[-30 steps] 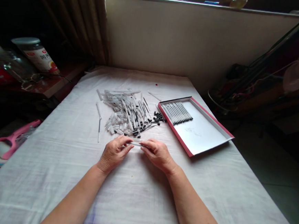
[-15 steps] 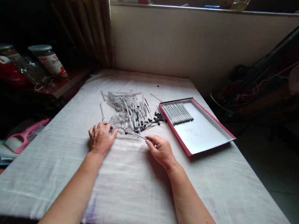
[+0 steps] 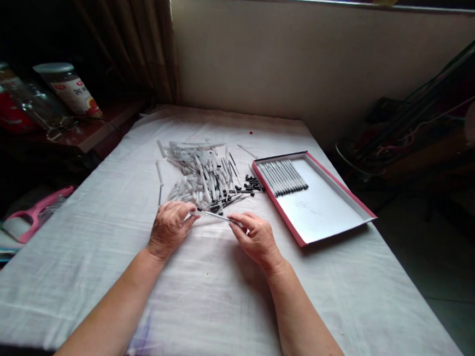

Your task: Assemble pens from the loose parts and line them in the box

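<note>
My right hand (image 3: pixel 255 240) is closed in a pinch around the right end of a slim pen (image 3: pixel 217 216), which points left. My left hand (image 3: pixel 171 227) pinches a small clear piece, seemingly a pen cap (image 3: pixel 194 212), by the pen's left tip; whether the two touch I cannot tell. Just beyond my hands lies a heap of clear pen barrels (image 3: pixel 197 161), with clear caps (image 3: pixel 184 189) at its near left side. Dark refills (image 3: pixel 231 200) and small black plugs (image 3: pixel 252 183) lie on the heap's right. One barrel with a thin rod (image 3: pixel 161 186) lies apart, left of the heap.
A shallow red-edged box lid (image 3: pixel 321 206) stands at the right, with a row of pens (image 3: pixel 283 178) inside. White cloth covers the table (image 3: pixel 211 307). To the left are a jar (image 3: pixel 74 91) and a pink-handled object (image 3: pixel 39 214); a wall (image 3: pixel 271 60) rises behind.
My left hand has moved right from the caps' near edge to the pen's left end, now pinching a small clear piece. My right hand stays nearly in place with the pen. The view has tilted slightly down.
</note>
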Motion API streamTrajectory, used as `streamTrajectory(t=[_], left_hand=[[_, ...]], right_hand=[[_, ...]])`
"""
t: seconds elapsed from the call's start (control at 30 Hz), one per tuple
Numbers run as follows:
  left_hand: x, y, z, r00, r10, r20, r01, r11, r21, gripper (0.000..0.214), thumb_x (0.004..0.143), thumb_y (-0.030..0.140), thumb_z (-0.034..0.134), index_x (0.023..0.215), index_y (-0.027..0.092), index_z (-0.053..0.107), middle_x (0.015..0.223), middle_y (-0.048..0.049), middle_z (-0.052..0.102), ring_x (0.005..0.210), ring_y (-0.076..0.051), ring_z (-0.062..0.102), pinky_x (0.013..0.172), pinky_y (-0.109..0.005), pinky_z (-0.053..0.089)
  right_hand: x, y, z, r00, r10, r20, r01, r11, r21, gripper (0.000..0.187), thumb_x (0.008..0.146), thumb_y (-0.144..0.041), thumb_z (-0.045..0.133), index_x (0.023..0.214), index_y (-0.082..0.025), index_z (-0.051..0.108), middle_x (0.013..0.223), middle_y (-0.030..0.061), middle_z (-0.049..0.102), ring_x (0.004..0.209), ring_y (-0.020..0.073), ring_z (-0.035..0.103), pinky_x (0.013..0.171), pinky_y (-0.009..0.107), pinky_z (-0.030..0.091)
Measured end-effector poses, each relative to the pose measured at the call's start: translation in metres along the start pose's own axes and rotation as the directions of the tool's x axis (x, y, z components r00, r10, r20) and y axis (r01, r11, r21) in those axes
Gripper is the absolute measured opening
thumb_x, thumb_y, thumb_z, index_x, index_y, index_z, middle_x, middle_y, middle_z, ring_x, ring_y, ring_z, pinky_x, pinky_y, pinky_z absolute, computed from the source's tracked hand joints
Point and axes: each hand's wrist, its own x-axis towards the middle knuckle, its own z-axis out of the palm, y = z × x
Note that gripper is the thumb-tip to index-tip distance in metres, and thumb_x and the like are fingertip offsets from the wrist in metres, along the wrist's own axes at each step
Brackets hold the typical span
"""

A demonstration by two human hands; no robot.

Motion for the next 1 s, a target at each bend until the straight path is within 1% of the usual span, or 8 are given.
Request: streamTrajectory(t=[0.13,0.37,0.47,0.53,0.63,0.7,0.9,1.0], left_hand=[[0.002,0.004,-0.001,0.999,0.052,-0.01,-0.052,0.999,-0.008,0.012,0.09,0.032,0.059,0.093,0.022,0.064,0.083,-0.0038,0.073,0.085,-0.021,0.066,0.083,-0.034,0.044],[0.001,0.004,0.0,0.995,0.097,-0.007,-0.097,0.995,-0.015,0.014,0.09,0.034,0.059,0.092,0.021,0.066,0.083,-0.0046,0.072,0.082,-0.021,0.065,0.082,-0.033,0.046],[0.0,0.009,0.0,0.992,0.123,0.028,-0.121,0.989,-0.083,0.014,0.09,0.034,0.06,0.091,0.021,0.067,0.081,-0.004,0.072,0.078,-0.02,0.064,0.079,-0.033,0.046],[0.0,0.015,0.0,0.987,0.148,0.065,-0.134,0.973,-0.186,0.015,0.09,0.034,0.06,0.091,0.021,0.068,0.081,-0.0036,0.072,0.076,-0.018,0.063,0.077,-0.031,0.047],[-0.001,0.025,0.001,0.987,0.124,0.107,-0.078,0.93,-0.359,0.016,0.091,0.033,0.058,0.093,0.02,0.068,0.081,-0.0036,0.072,0.076,-0.017,0.063,0.074,-0.029,0.048],[-0.001,0.029,0.001,0.987,0.1,0.124,-0.041,0.912,-0.408,0.016,0.091,0.033,0.058,0.092,0.02,0.068,0.079,-0.0037,0.072,0.075,-0.016,0.063,0.073,-0.028,0.048],[-0.001,0.028,0.004,0.982,0.11,0.155,-0.04,0.917,-0.396,0.018,0.09,0.035,0.059,0.086,0.021,0.07,0.074,-0.0029,0.071,0.072,-0.017,0.063,0.074,-0.032,0.046],[-0.002,0.027,0.005,0.981,0.126,0.145,-0.057,0.913,-0.404,0.018,0.09,0.035,0.058,0.086,0.021,0.07,0.073,-0.0026,0.07,0.072,-0.017,0.062,0.074,-0.031,0.046]], right_hand=[[-0.001,0.003,-0.001,0.999,0.015,0.04,-0.014,0.999,-0.029,0.021,0.086,-0.026,0.06,0.1,-0.025,0.075,0.086,0.0038,0.071,0.062,0.0132,0.06,0.063,0.025,0.048],[0.0,0.004,-0.002,0.997,0.006,0.078,-0.002,0.998,-0.058,0.021,0.086,-0.025,0.06,0.101,-0.026,0.075,0.085,0.0037,0.071,0.067,0.0149,0.062,0.066,0.026,0.047],[0.0,0.005,-0.005,0.992,0.0,0.129,0.01,0.997,-0.074,0.022,0.086,-0.026,0.061,0.102,-0.024,0.076,0.083,0.0038,0.07,0.064,0.0141,0.061,0.065,0.026,0.046],[0.0,0.005,-0.009,0.985,0.004,0.175,0.009,0.997,-0.072,0.02,0.085,-0.029,0.064,0.1,-0.023,0.076,0.081,0.0036,0.07,0.063,0.0139,0.061,0.065,0.025,0.046],[0.001,0.006,-0.012,0.975,0.023,0.222,-0.017,0.999,-0.027,0.016,0.082,-0.03,0.068,0.093,-0.024,0.078,0.08,0.0032,0.071,0.067,0.0145,0.063,0.066,0.025,0.047],[0.001,0.007,-0.012,0.971,0.023,0.239,-0.026,1.0,0.01,0.015,0.083,-0.029,0.067,0.09,-0.023,0.078,0.079,0.0034,0.072,0.07,0.0149,0.065,0.068,0.025,0.047],[0.001,0.01,-0.006,0.971,-0.006,0.238,-0.002,0.999,0.033,0.016,0.084,-0.029,0.065,0.087,-0.023,0.078,0.077,0.0028,0.071,0.067,0.0136,0.064,0.064,0.023,0.047],[0.001,0.009,-0.006,0.968,-0.017,0.249,0.009,0.999,0.036,0.016,0.085,-0.03,0.064,0.086,-0.022,0.078,0.075,0.0024,0.07,0.066,0.0131,0.063,0.064,0.022,0.046]])
